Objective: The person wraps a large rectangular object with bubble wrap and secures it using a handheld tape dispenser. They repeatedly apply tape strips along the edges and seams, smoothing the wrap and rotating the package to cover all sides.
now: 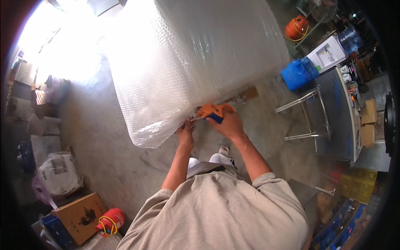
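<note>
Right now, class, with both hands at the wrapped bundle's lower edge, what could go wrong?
The left hand is close to the orange-and-blue object in the right hand, so it might get knocked. The bubble wrap looks thin, so it could tear if pulled hard.

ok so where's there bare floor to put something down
Widest bare floor: between the wrapped bundle and the lower-left cardboard box. A smaller patch lies between the right hand and the metal chair. Crowded: the left edge, and the right side around the desk.
</note>
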Available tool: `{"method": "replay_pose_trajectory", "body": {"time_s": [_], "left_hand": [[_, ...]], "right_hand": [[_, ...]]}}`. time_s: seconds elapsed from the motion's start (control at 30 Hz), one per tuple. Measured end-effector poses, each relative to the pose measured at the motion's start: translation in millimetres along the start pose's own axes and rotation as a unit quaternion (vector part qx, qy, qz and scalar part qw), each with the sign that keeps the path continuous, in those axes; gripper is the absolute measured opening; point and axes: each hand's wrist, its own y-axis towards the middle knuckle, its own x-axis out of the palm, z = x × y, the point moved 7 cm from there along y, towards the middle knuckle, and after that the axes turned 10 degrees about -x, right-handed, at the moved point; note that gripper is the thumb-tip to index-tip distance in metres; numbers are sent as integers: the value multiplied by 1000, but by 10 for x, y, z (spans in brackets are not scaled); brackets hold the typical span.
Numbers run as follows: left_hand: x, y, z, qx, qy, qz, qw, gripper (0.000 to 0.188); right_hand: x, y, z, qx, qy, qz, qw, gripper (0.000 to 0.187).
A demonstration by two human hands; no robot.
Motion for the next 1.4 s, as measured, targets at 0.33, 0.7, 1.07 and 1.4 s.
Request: {"method": "replay_pose_trajectory", "body": {"time_s": [0.33, 0.7, 1.07, 1.4], "left_hand": [[1145, -945, 262, 240, 653, -238, 677, 54], [1579, -322, 341, 476, 818, -163, 278, 63], [1628, -329, 340, 483, 778, -189, 355, 65], [1524, -192, 288, 450, 762, -192, 425, 70]], "right_hand": [[7, -161, 957, 114, -27, 75, 990, 60], [-226, -376, 599, 189, 52, 91, 976, 57], [397, -643, 1298, 405, 140, 132, 894, 77], [-129, -982, 1106, 266, 614, 179, 722, 47]]}}
